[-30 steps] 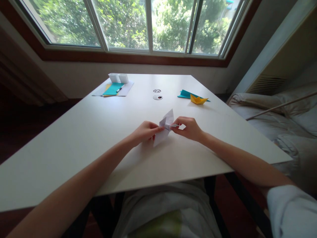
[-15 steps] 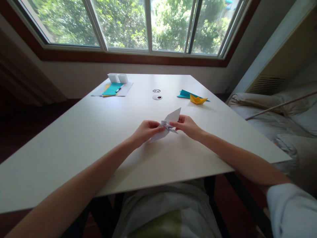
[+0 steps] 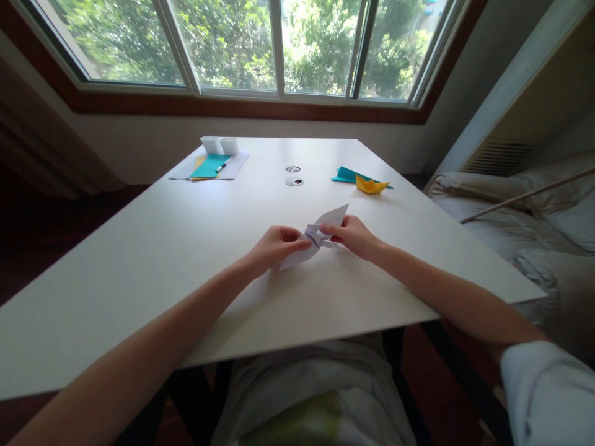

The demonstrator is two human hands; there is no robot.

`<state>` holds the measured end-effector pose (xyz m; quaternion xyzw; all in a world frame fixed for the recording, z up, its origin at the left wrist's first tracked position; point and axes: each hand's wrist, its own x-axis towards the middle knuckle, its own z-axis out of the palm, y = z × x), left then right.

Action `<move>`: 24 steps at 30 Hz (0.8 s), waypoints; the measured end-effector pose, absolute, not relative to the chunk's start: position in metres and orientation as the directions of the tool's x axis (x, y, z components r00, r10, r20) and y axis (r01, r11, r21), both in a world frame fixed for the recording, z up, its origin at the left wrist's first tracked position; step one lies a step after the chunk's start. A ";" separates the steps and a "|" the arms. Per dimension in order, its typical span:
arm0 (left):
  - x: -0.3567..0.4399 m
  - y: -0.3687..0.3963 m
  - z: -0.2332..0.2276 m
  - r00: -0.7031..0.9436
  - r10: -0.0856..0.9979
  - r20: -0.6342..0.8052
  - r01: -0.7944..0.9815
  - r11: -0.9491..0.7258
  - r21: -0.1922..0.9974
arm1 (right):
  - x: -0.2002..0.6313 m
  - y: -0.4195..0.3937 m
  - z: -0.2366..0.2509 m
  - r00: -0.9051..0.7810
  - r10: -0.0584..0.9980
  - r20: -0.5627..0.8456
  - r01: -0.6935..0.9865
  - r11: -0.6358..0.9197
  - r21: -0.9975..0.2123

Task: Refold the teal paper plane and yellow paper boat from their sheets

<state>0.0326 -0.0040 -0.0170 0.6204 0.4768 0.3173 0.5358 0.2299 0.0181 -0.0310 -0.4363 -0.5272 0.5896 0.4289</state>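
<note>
Between my hands is a white folded paper crane (image 3: pixel 332 217), its two pointed wings spread to lower left and upper right, just above the near part of the table. My left hand (image 3: pixel 275 246) pinches the lower-left wing close to the body, thumb on top. On the other side my right hand (image 3: pixel 354 236) grips the upper-right wing near the middle, with its thumb at the centre. Narrow folded points stick out from the body toward the lower right. My fingers hide part of the folds.
A yellow paper boat (image 3: pixel 370 185) and a teal paper plane (image 3: pixel 348 175) sit at the right on the white table (image 3: pixel 153 260). Far left are teal paper (image 3: pixel 210 165), a pen (image 3: pixel 224 165) and white paper boxes (image 3: pixel 229 146). Two round inserts (image 3: pixel 294 181) mark the tabletop's middle.
The paper's upper-right wing has tipped lower and shifted right, and the middle has opened flatter. My right thumb has moved slightly at the centre; both hands keep their hold.
</note>
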 end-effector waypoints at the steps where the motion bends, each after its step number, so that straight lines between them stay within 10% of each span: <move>1: 0.033 -0.004 -0.017 0.340 0.932 -0.122 0.258 0.032 0.966 | 0.230 0.019 -0.031 -0.259 0.963 -0.071 -0.065 -0.091 -0.994; 24: 0.030 0.001 -0.020 0.374 0.915 -0.155 0.224 0.074 0.972 | 0.231 0.019 -0.026 -0.361 0.914 -0.184 -0.215 -0.274 -0.937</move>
